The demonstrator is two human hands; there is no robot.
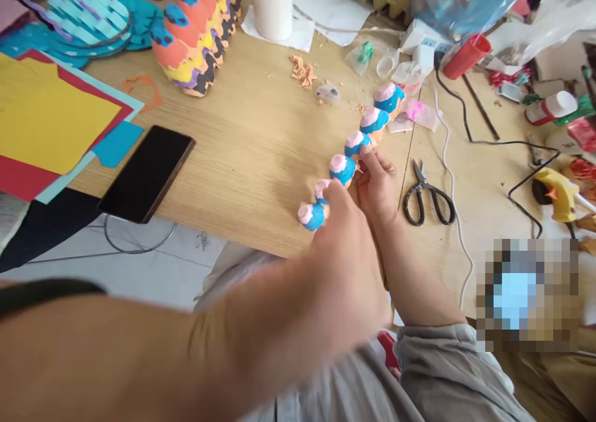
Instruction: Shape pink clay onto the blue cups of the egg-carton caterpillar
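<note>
A row of several bumps, painted blue with pale pink tops and orange undersides (343, 169), runs diagonally over the wooden table. My right hand (378, 183) pinches its right edge near the middle, thumb on the blue part. Nearer the camera, my left hand (351, 264) is blurred and closed, its front finger over the pink top of a bump near the lower end. Whatever it grips is hidden under the fingers. Black-handled scissors (421, 192) lie with blades apart to the right of my right hand.
A dark phone (146, 174) and coloured sheets (56, 115) lie left. Behind stand an orange bumpy piece (195, 34) and a white cylinder (272, 6). Cables (447, 143), a red cup (467, 56) and a yellow glue gun (556, 192) are right. Orange scraps (302, 71) lie beyond.
</note>
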